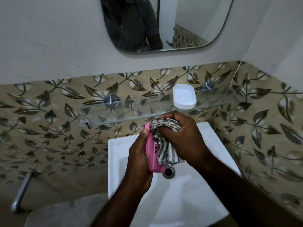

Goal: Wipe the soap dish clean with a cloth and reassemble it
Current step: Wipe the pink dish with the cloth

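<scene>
My left hand (139,158) grips the pink slotted insert of the soap dish (151,152), held on edge over the sink. A grey and white striped cloth (165,141) is bunched in my right hand (183,136), which presses it against the insert's inner face. Part of the cloth hangs down over the slots. The white base of the soap dish (184,96) sits by itself on the glass shelf, up and to the right of my hands.
A white sink (180,190) with a metal drain (168,172) lies under my hands. The glass shelf (131,110) runs along the leaf-patterned tile wall, a mirror (164,25) hangs above, and a chrome pipe (21,192) stands at lower left.
</scene>
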{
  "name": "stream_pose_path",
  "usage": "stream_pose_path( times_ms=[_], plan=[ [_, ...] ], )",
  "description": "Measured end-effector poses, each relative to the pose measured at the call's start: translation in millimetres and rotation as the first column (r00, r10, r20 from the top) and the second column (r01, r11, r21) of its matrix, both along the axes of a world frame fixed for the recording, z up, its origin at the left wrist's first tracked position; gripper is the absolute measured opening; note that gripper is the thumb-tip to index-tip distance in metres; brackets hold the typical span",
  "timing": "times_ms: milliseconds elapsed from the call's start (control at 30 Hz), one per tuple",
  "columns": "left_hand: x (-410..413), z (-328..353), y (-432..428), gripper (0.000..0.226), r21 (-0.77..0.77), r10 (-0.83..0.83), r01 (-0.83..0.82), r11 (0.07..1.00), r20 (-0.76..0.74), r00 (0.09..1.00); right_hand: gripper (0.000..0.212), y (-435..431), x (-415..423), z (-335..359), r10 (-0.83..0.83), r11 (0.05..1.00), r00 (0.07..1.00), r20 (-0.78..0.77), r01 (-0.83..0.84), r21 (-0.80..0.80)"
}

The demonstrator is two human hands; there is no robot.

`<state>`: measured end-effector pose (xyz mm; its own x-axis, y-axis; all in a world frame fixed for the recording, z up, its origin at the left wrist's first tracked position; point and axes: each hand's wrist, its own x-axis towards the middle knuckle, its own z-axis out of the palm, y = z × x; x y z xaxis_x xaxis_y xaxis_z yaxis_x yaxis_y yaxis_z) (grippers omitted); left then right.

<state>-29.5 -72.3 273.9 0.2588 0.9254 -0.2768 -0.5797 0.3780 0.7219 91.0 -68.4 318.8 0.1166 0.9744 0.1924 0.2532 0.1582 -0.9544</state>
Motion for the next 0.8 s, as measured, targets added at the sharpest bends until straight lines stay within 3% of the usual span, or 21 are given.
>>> stream_pose_path(
  times_ms=[67, 133, 233, 300, 367, 467, 533, 667, 800],
  plan=[
    [-4.3, -1.3, 0.4, 0.046, 0.052, 0.049, -0.045, 0.998, -0.073, 0.996, 0.023, -1.6, 3.3, -8.1, -0.054, 0.998, 0.995, 0.085, 0.057, -0.030],
    [-9.8, -4.9, 2.7, 0.055, 0.067, 0.121, -0.114, 0.991, -0.111, 0.986, 0.020, -16.4, 0.2, -17.1, -0.019, 0.994, 0.998, 0.065, 0.026, -0.108],
    [-15.2, -3.4, 3.4, 0.068, -0.073, 0.116, -0.117, 0.990, -0.021, 0.993, 0.016, -46.2, -18.7, -9.5, 0.221, 0.966, 0.972, -0.076, -0.229, -0.118],
    [-15.7, 2.8, 3.3, 0.060, -0.086, 0.064, -0.059, 0.995, 0.057, 0.996, 0.018, -44.9, -26.8, 0.8, 0.264, 0.964, 0.965, 0.016, -0.263, -0.025],
    [-14.0, 6.3, 4.2, 0.053, -0.022, 0.050, -0.049, 0.999, 0.063, 0.997, 0.025, -26.9, -23.4, 4.6, 0.144, 0.988, 0.986, 0.082, -0.148, 0.048],
    [-10.5, 10.5, -3.0, 0.047, 0.041, 0.067, -0.067, 0.997, -0.003, 0.998, 0.022, -3.3, -8.8, -1.0, -0.063, 0.997, 0.996, 0.055, 0.060, 0.057],
    [-10.5, 6.4, -7.7, 0.050, 0.038, 0.065, -0.064, 0.997, -0.024, 0.998, 0.017, -7.5, -4.1, -12.0, -0.046, 0.999, 0.995, 0.085, 0.046, 0.001],
    [-19.0, 7.3, -5.0, 0.058, -0.015, 0.105, -0.105, 0.994, -0.013, 0.994, 0.008, -29.6, -6.8, -18.2, 0.187, 0.973, 0.980, 0.069, -0.175, -0.152],
    [-14.1, 9.3, -4.7, 0.050, 0.059, 0.066, -0.062, 0.996, -0.059, 0.996, 0.007, -3.8, -2.5, -7.5, -0.102, 0.993, 0.994, -0.032, 0.100, -0.067]
  ],
)
